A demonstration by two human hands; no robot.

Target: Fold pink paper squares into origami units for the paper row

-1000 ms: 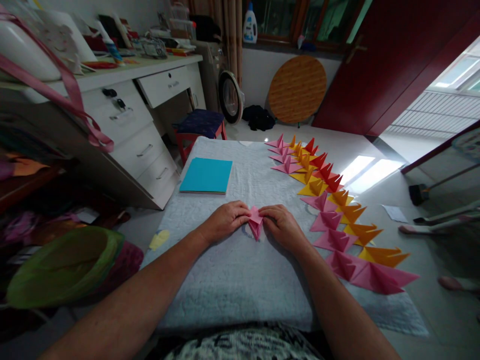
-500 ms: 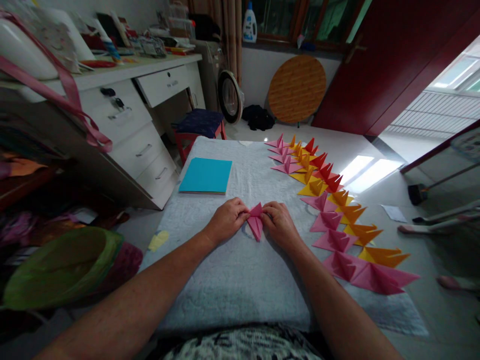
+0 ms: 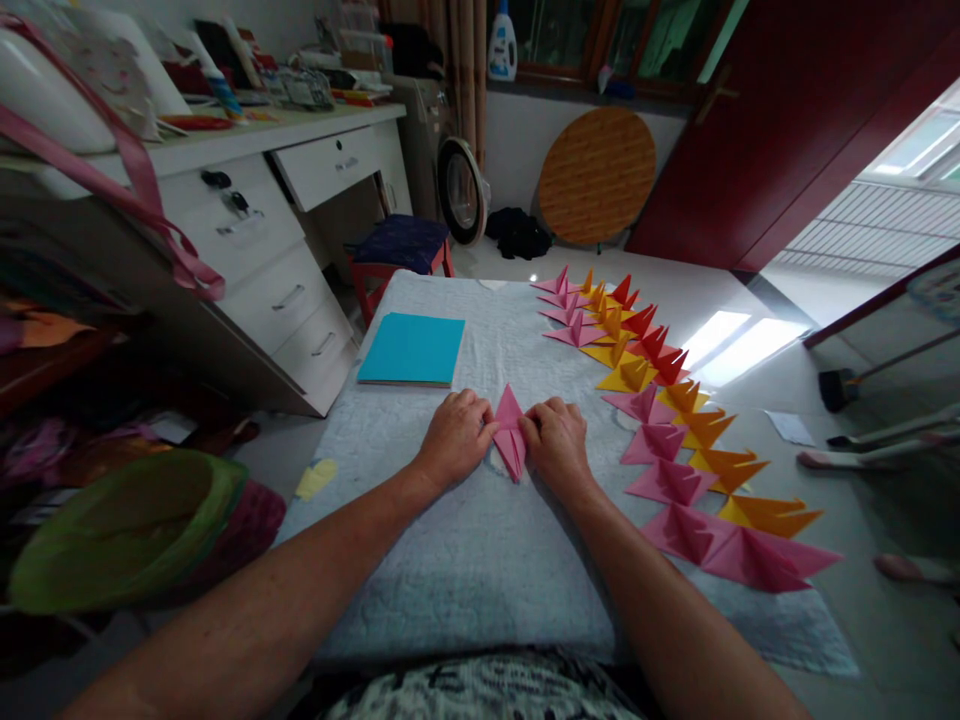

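A pink origami paper (image 3: 511,440), folded into a narrow diamond with a slit down its lower half, lies on the cloth-covered table (image 3: 450,570). My left hand (image 3: 459,436) pinches its left edge between thumb and fingers. On the opposite edge, my right hand (image 3: 556,440) grips it the same way, fingers curled. Several finished pink paper cranes (image 3: 671,482) stand in rows to the right, beside yellow cranes (image 3: 724,465) and red cranes (image 3: 660,347). A stack of square paper (image 3: 412,350), blue on top, rests beyond my left hand.
At the left stand a white desk with drawers (image 3: 277,290) and a green-rimmed bin (image 3: 127,530). A stool (image 3: 401,245) with a dark cushion sits behind the table. Farther back are an open washing machine door (image 3: 461,190) and a round wooden board (image 3: 598,175).
The upper point of the pink paper now lies flatter and reaches farther away from me, making a fuller diamond. Both hands stay at its sides, with only slight finger shifts.
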